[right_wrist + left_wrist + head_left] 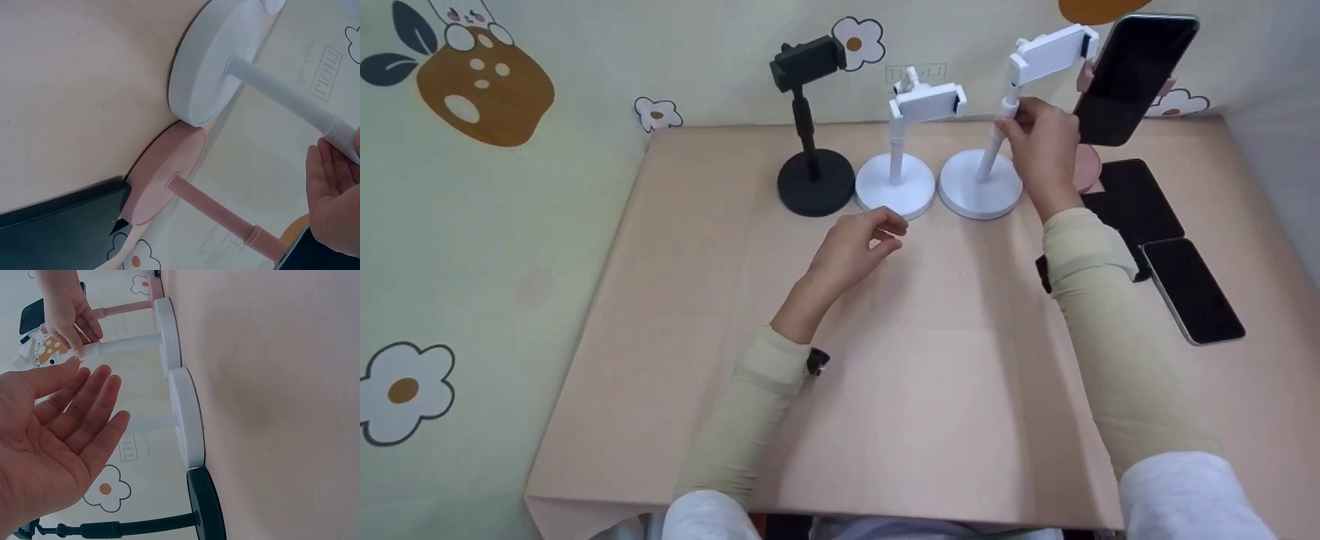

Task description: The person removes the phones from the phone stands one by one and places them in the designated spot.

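My right hand (1046,150) pinches the pole of a white phone stand (980,184) just under its clamp; in the right wrist view the fingers (332,169) lie against the ribbed collar. The stand's clamp is unfilled and its round base rests on the table. My left hand (855,247), fingers loosely bent and holding nothing, hovers in front of a shorter white phone stand (895,184). In the left wrist view its palm faces the camera. Left of these stands a black phone stand (815,184). A pink phone stand (169,169) on the right bears a dark phone (1136,79).
At the right lie a black tablet-like slab (1140,199), partly behind my right arm, and a phone (1194,289) with a dark screen. A patterned wall (720,60) rises behind the cloth-covered table (682,322). The stand bases sit close together along the back.
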`<state>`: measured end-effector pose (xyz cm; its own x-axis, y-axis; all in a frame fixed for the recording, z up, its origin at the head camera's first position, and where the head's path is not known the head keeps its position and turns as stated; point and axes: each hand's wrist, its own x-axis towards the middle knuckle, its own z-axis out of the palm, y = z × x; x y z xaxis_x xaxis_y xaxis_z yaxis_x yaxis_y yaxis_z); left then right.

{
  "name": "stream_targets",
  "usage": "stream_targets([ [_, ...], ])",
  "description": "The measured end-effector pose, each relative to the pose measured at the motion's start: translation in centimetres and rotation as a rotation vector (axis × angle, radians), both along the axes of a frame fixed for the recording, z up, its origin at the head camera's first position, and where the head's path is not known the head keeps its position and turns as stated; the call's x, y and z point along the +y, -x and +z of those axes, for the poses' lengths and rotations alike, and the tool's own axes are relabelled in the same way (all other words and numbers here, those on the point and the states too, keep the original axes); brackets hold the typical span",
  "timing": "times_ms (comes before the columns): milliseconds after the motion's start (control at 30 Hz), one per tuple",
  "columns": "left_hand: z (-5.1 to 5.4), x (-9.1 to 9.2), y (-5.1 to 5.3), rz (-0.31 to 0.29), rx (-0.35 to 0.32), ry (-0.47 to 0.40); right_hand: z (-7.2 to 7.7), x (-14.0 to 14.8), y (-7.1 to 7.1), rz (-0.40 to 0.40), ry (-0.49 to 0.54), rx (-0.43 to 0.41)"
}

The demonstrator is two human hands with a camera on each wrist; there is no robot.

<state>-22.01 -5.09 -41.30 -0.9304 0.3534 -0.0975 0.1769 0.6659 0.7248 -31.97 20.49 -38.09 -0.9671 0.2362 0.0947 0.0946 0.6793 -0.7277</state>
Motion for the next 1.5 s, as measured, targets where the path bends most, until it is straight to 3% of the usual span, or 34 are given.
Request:
stream_targets([
  [300, -0.2, -0.3, -0.2, 0.0, 0.014, 0.002, -0.3, -0.8, 0.2, 0.003, -0.027, 0.023],
  [567, 0.2, 0.4, -0.4, -0.003, 0.001, -0.009, 0.0, -0.2, 0.0, -0.009, -0.033, -0.034],
  [1233, 0.5, 0.1, -0.7, -0.011, 0.018, -0.013, -3.8, 2.4, -1.6, 0.02, -0.148, -0.032],
  [1500, 0.5, 0.1, -0.7, -0.005, 0.026, 0.001, -4.7, 4.3, -1.9, -0.067, -0.223, -0.005],
])
